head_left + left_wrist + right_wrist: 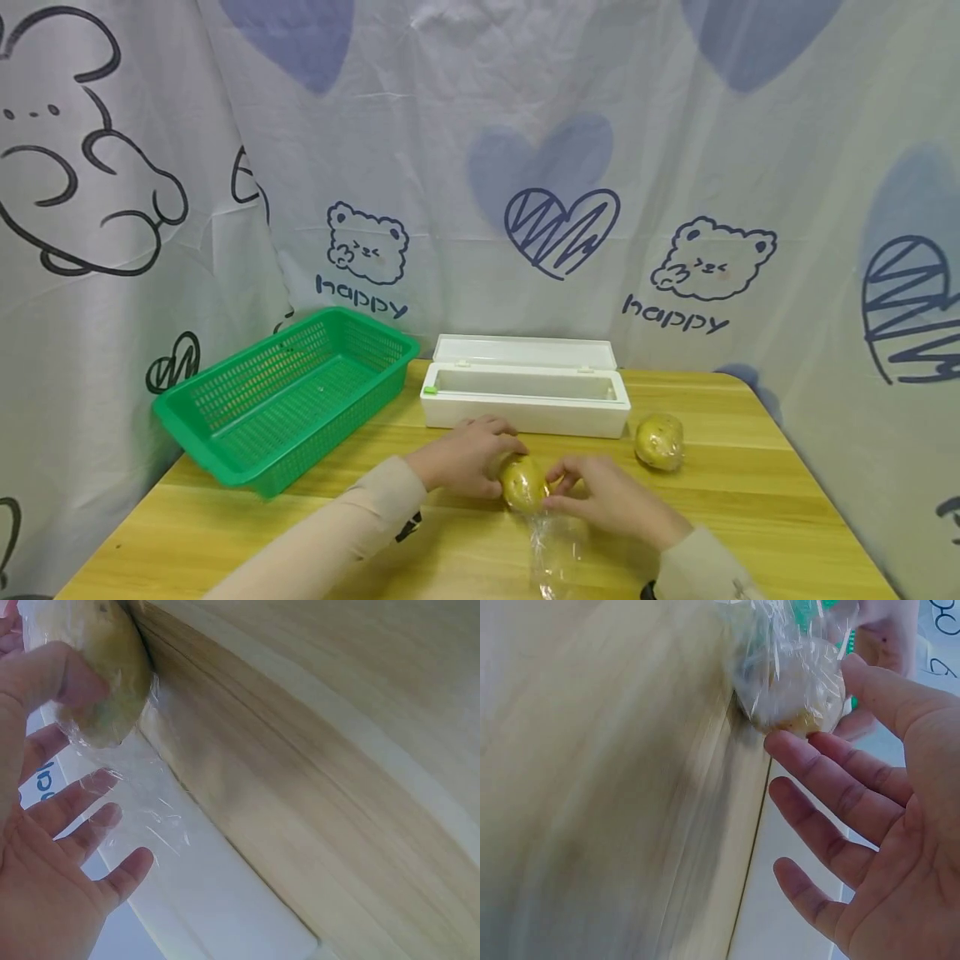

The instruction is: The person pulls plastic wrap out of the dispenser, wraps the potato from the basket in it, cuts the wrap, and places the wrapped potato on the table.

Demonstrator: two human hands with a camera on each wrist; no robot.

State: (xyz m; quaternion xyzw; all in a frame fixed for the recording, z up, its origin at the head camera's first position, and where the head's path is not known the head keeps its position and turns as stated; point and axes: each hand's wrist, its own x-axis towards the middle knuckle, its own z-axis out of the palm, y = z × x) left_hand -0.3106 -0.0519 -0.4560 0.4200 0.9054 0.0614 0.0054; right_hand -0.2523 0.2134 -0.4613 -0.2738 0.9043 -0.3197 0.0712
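A yellow potato [524, 484] with clear plastic wrap [551, 546] on it is between both hands, low over the wooden table. My left hand [472, 457] holds its left side; in the left wrist view the thumb presses the potato [124, 671], and the other fingers are spread behind loose film [154, 802]. My right hand [600, 498] is at the potato's right end, thumb and fingertips on the wrap. In the right wrist view bunched film [791, 664] covers that end, while the lower fingers [821, 825] stand apart from it. A loose tail of wrap trails toward the near table edge.
A long white box [525, 415] with its lid raised stands behind the hands. To the left is a green perforated basket [273, 467]. Another wrapped potato [660, 442] lies on the wooden table [750, 500] at right. A printed curtain [450, 167] hangs behind.
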